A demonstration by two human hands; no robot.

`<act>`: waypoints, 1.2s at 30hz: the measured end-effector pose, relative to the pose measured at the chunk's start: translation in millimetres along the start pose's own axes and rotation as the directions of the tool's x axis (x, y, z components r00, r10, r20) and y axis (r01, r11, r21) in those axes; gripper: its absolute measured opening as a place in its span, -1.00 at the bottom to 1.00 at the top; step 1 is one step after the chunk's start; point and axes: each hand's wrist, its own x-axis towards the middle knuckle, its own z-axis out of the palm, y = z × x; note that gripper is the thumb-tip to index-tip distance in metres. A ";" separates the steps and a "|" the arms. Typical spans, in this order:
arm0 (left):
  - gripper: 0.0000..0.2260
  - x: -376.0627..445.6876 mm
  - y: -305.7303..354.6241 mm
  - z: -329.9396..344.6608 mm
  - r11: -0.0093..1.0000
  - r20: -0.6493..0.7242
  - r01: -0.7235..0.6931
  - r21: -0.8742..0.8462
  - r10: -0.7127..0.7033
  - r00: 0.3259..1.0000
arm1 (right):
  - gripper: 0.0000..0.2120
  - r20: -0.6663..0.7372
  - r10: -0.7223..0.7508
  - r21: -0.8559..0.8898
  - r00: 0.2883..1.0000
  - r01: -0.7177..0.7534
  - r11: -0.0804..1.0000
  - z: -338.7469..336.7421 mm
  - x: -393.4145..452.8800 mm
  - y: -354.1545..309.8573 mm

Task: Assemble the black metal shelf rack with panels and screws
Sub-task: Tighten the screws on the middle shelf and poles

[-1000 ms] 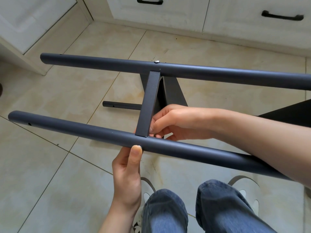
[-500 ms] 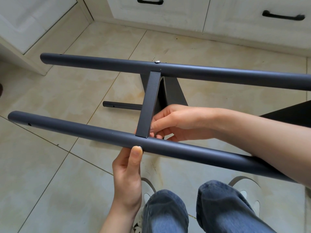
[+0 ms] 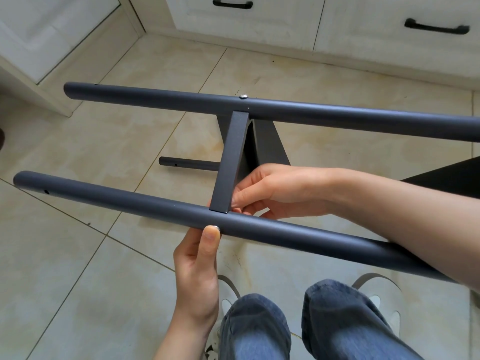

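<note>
Two long black tubes lie across the view, the near tube and the far tube. A flat black panel stands edge-on between them. A silver screw head sits on the far tube above the panel. My left hand holds the near tube from below, thumb pressed on its front. My right hand reaches over the near tube and pinches at the panel's lower corner; what the fingertips hold is hidden.
A third black tube lies on the beige tiled floor beyond the panel. Another black panel edge shows at right behind my forearm. White cabinets with black handles line the back. My knees and shoes are below.
</note>
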 end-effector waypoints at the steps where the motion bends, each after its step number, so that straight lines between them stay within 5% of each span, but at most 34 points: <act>1: -0.54 0.2 -1.1 -1.2 1.000 0.001 0.000 -0.001 0.000 1.000 | -0.74 -0.002 -0.012 -0.002 1.000 0.012 1.000 0.0 -1.0 -0.1; 10: -0.51 1.9 5.4 -5.1 0.997 0.024 0.076 0.003 -0.076 0.997 | -0.78 -0.106 -0.033 -0.026 0.994 0.030 0.999 11.2 -20.7 -5.0; 18: -0.92 -4.1 38.4 5.3 0.957 -0.044 0.256 -0.137 -0.264 0.964 | -0.85 -0.384 -0.062 -0.238 0.921 -0.034 0.971 29.9 -48.7 -14.2; 25: -0.81 0.5 56.9 15.7 0.899 -0.104 0.394 -0.193 -0.418 0.903 | -0.85 -0.468 -0.137 -0.409 0.873 -0.076 0.909 17.0 -86.0 -49.7; 33: -0.88 3.9 57.8 25.7 0.865 -0.169 0.440 -0.242 -0.484 0.858 | -0.80 -0.578 -0.540 -0.783 0.611 -0.232 0.577 -15.0 -89.3 -69.9; 36: -0.84 3.0 59.0 27.7 0.864 -0.182 0.444 -0.237 -0.488 0.854 | -0.70 -0.560 -0.543 -0.821 0.626 -0.330 0.466 -27.4 -82.3 -66.3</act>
